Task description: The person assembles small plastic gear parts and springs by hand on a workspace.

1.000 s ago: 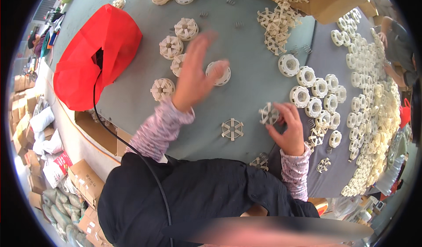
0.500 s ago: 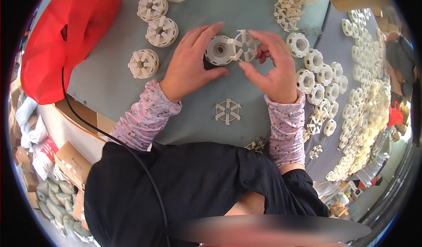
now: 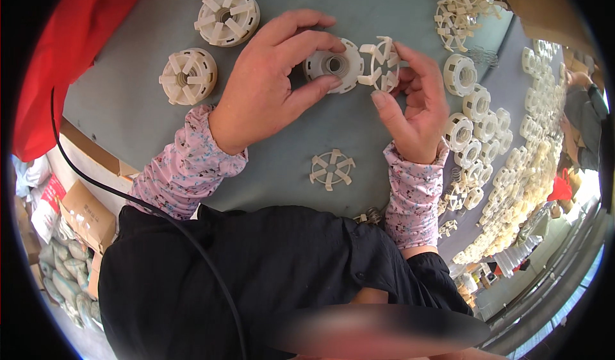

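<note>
White round housing (image 3: 351,63), one — sat between the hands, gripped by the half-curled left hand (image 3: 264,83). Spoked ring (image 3: 377,53), one — was pinched between thumb and fingers of the right hand (image 3: 418,111).

Grey-green tabletop (image 3: 275,174) across centre; greyer surface (image 3: 510,85) adjoining at right. Lower left: cardboard box (image 3: 88,216), lumpy grey sacks (image 3: 64,270), pale floor (image 3: 80,164). Bright light along right edge.

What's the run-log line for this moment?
left hand: at white round housing | right hand: holding white spoked ring | second spoked ring: on table
</note>
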Demonstrator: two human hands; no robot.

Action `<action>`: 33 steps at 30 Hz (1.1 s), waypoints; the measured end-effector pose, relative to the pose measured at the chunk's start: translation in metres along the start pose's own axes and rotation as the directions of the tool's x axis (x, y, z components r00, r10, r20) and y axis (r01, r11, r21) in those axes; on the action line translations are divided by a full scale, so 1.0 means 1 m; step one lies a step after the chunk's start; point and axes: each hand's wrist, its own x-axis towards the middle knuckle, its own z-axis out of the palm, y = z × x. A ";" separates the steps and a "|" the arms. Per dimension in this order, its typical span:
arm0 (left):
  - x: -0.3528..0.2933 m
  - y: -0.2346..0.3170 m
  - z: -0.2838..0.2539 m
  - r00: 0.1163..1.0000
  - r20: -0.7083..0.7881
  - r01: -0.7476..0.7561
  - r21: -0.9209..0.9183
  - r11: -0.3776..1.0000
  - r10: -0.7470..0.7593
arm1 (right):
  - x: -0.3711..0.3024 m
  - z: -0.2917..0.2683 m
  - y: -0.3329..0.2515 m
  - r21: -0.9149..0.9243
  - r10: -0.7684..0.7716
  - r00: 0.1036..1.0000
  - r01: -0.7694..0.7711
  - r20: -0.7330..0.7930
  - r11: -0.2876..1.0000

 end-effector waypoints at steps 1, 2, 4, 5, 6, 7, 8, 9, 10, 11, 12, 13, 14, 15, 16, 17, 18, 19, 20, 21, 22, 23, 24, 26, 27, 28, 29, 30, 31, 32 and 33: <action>0.000 0.000 -0.001 1.000 0.001 0.003 -0.002 1.000 -0.003 | 0.000 0.001 -0.001 0.000 0.004 1.000 -0.004 0.002 1.000; 0.001 0.001 -0.003 1.000 -0.015 -0.011 -0.036 0.999 0.011 | 0.000 0.002 -0.003 -0.023 -0.033 0.999 0.033 -0.019 0.999; 0.002 0.001 -0.009 0.999 -0.030 -0.030 -0.070 0.997 0.028 | 0.003 0.006 -0.007 -0.049 -0.071 0.997 0.069 -0.043 0.996; 0.002 0.000 -0.015 0.997 -0.021 0.066 -0.158 0.985 -0.070 | 0.004 0.009 -0.011 -0.175 -0.123 0.992 0.122 0.002 0.977; 0.000 0.001 -0.018 0.986 -0.003 0.162 -0.242 0.957 -0.168 | 0.005 0.012 -0.015 -0.295 -0.168 0.984 0.177 0.054 0.939; 0.000 0.004 -0.017 0.986 -0.002 0.163 -0.244 0.956 -0.168 | 0.007 0.018 -0.018 -0.297 -0.166 0.985 0.175 0.054 0.939; -0.001 0.007 -0.016 0.968 0.054 0.249 -0.266 0.931 -0.244 | 0.009 0.024 -0.021 -0.345 -0.194 0.979 0.205 0.066 0.916; -0.001 0.010 -0.015 0.942 0.108 0.335 -0.280 0.900 -0.317 | 0.010 0.028 -0.022 -0.389 -0.224 0.971 0.238 0.082 0.890; -0.002 0.009 -0.013 0.942 0.106 0.336 -0.279 0.900 -0.318 | 0.011 0.028 -0.021 -0.387 -0.225 0.971 0.240 0.083 0.890; -0.003 0.007 -0.011 0.957 0.088 0.292 -0.272 0.917 -0.278 | 0.011 0.029 -0.020 -0.398 -0.227 0.969 0.248 0.100 0.884; -0.004 0.006 -0.008 0.969 0.073 0.246 -0.265 0.932 -0.235 | 0.011 0.029 -0.018 -0.410 -0.227 0.967 0.254 0.115 0.876; -0.004 0.005 -0.007 0.969 0.073 0.246 -0.266 0.932 -0.235 | 0.010 0.030 -0.018 -0.410 -0.226 0.967 0.254 0.115 0.876; -0.005 0.004 -0.005 0.967 0.077 0.254 -0.309 0.916 -0.243 | 0.009 0.030 -0.017 -0.400 -0.211 0.970 0.241 0.120 0.884; -0.005 0.003 -0.005 0.965 0.082 0.262 -0.352 0.899 -0.249 | 0.007 0.030 -0.017 -0.392 -0.195 0.973 0.228 0.122 0.891; -0.004 0.003 -0.005 0.965 0.084 0.262 -0.352 0.899 -0.248 | 0.004 0.032 -0.018 -0.393 -0.194 0.974 0.226 0.120 0.892; -0.003 0.002 -0.006 0.968 0.114 0.250 -0.325 0.912 -0.225 | 0.001 0.034 -0.019 -0.458 -0.189 0.974 0.226 0.127 0.860; -0.002 0.002 -0.007 0.969 0.141 0.236 -0.295 0.926 -0.202 | -0.001 0.036 -0.020 -0.519 -0.188 0.973 0.230 0.134 0.823; -0.002 0.000 -0.007 0.970 0.140 0.233 -0.294 0.927 -0.199 | -0.002 0.037 -0.022 -0.519 -0.191 0.973 0.232 0.133 0.822; -0.002 -0.003 -0.005 0.975 0.140 0.208 -0.281 0.937 -0.175 | -0.002 0.037 -0.023 -0.555 -0.192 0.972 0.234 0.135 0.798; 0.000 -0.004 -0.005 0.979 0.145 0.177 -0.273 0.945 -0.142 | -0.002 0.037 -0.026 -0.597 -0.191 0.973 0.231 0.131 0.769; 0.002 -0.002 -0.007 0.981 0.149 0.164 -0.278 0.946 -0.126 | -0.003 0.037 -0.025 -0.607 -0.194 0.973 0.227 0.121 0.762; 0.004 0.002 -0.009 0.980 0.156 0.161 -0.259 0.952 -0.123 | -0.004 0.037 -0.019 -0.589 -0.217 0.967 0.252 0.130 0.768; 0.007 0.007 -0.009 0.979 0.168 0.152 -0.248 0.957 -0.112 | -0.005 0.035 -0.017 -0.581 -0.236 0.962 0.270 0.135 0.768; 0.005 0.011 -0.012 0.974 0.181 0.176 -0.224 0.959 -0.137 | -0.002 0.028 -0.021 -0.537 -0.236 0.959 0.284 0.159 0.794; 0.003 0.011 -0.017 0.965 0.172 0.225 -0.172 0.959 -0.196 | 0.002 0.023 -0.022 -0.454 -0.248 0.947 0.315 0.202 0.834; 0.002 0.008 -0.019 0.970 0.140 0.219 -0.137 0.966 -0.200 | 0.003 0.015 -0.019 -0.407 -0.195 0.972 0.232 0.130 0.884; 0.005 0.004 -0.023 0.976 0.137 0.191 -0.146 0.971 -0.172 | 0.009 0.002 -0.016 -0.428 -0.209 0.970 0.241 0.121 0.871; 0.005 0.000 -0.028 0.970 0.070 0.238 -0.058 0.969 -0.234 | 0.018 -0.014 -0.009 -0.621 -0.233 0.972 0.181 -0.003 0.762; 0.004 -0.002 -0.033 0.956 -0.001 0.292 0.028 0.956 -0.292 | 0.029 -0.029 -0.004 -0.775 -0.277 0.953 0.082 -0.124 0.627; 0.004 -0.005 -0.036 0.959 -0.004 0.284 0.031 0.958 -0.284 | 0.045 -0.043 0.001 -0.842 -0.306 0.938 0.029 -0.163 0.538; 0.004 -0.010 -0.039 0.954 -0.183 0.267 0.166 0.949 -0.237 | 0.062 -0.054 0.006 -0.896 -0.333 0.921 -0.036 -0.201 0.444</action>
